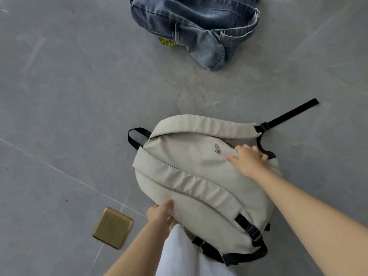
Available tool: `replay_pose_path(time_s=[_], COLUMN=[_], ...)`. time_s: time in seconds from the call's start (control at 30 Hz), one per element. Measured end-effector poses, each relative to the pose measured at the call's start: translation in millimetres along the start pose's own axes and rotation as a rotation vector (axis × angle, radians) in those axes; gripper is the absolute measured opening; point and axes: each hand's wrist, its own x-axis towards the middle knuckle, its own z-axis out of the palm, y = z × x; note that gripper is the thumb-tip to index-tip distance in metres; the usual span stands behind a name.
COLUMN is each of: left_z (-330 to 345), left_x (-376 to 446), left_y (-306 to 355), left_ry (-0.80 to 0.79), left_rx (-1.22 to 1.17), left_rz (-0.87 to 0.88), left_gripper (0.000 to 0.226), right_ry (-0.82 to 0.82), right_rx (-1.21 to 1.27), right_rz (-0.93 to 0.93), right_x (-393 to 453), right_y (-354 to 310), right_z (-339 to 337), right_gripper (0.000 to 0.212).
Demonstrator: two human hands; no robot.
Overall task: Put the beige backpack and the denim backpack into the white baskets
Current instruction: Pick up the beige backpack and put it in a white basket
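The beige backpack (191, 172) lies strap side up on the grey floor in front of me, its black webbing straps trailing to the right. My left hand (160, 215) grips its near left edge, thumb on top and fingers underneath. My right hand (248, 159) clasps the far right edge near the zipper pull, fingers curled over the side. The denim backpack (199, 26) lies crumpled on the floor farther away at the top of the view, untouched, with a small colourful patch at its lower left. No white basket is in view.
A square brass floor plate (113, 228) is set into the tiles at the lower left. White cloth of my clothing (179, 253) hangs below the backpack's near edge. Grey floor tiles (69, 96) surround both bags.
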Motion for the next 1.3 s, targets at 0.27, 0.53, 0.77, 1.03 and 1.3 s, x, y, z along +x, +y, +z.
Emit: replay_pose_path(time_s=[0.27, 0.53, 0.77, 1.03, 1.3], left_z=[-7, -30, -55, -58, -22], left_x=[-109, -336, -542, -722, -787], left_y=[34, 105, 147, 174, 226], left_ry=[-0.052, -0.157, -0.215, -0.419, -0.480], left_rx=[-0.016, 0.009, 0.002, -0.075, 0.009], left_rz=[0.206, 0.499, 0.697, 0.860, 0.956], left_gripper=[0.009, 0.003, 0.011, 0.008, 0.016], right_ry=[0.054, 0.243, 0.466, 0.685, 0.828], right_rx=[0.224, 0.449, 0.699, 1.128, 1.210], right_rz=[0.034, 0.060, -0.057, -0.107, -0.018], right_x=[-92, -259, -413, -541, -545], right_y=[14, 25, 33, 42, 41], right_z=[-77, -256, -392, -491, -555], right_gripper=[0.031, 0.038, 0.027, 0.022, 0.030])
